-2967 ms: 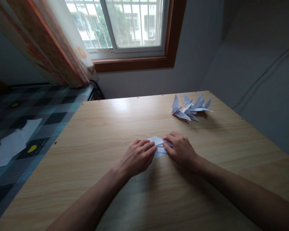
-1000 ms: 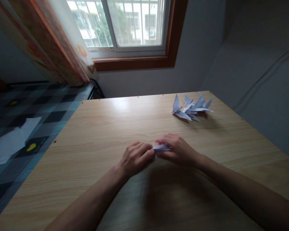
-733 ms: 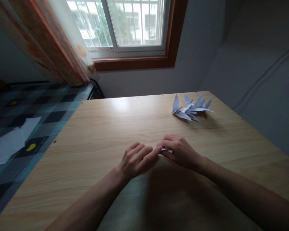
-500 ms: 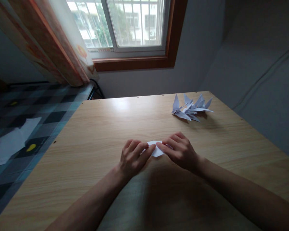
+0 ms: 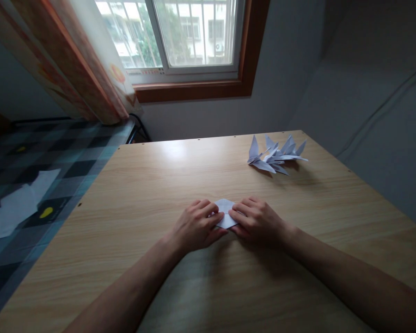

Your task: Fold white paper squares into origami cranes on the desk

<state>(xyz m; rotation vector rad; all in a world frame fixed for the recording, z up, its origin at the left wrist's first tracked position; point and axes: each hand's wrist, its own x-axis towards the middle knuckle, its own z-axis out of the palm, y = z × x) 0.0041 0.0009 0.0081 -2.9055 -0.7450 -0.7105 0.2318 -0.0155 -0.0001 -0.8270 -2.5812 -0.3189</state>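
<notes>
The paper, already folded small and flat, is between the left and right edges of the tabletop, low over or on it. The left hand and right hand have fingers closed on its ends. Winged figures near the far right corner look finished; the paper shows no wings yet.

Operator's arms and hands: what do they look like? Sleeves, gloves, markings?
Left hand and right hand: both bare, no gloves. Left forearm and right forearm: bare up to the picture's edge, no sleeves in view. No watch, bracelet, ring, cable or marking visible; fine detail on the fingers is too small to tell.
</notes>
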